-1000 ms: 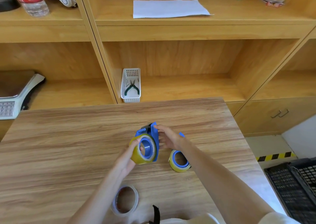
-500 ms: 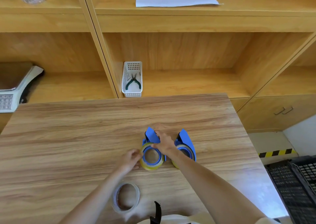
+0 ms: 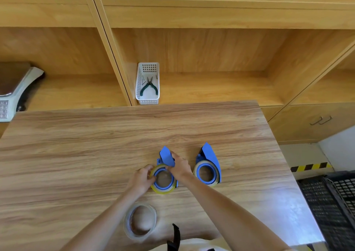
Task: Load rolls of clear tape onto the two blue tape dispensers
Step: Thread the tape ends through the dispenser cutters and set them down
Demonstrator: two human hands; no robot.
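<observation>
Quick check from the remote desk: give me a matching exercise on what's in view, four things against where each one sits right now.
Things:
1. left dispenser
2. right dispenser
3. spare tape roll
4. green pliers

Places:
A. in the white basket on the shelf
B. lying alone on the table, nearest the person
C. on the table, untouched, with a roll on it
D. on the table between both hands, held

Pairs: 1-D, 2-C, 3-B, 4-A

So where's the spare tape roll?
Head view: the spare roll lies flat on the table near its front edge, just behind the left hand.
</observation>
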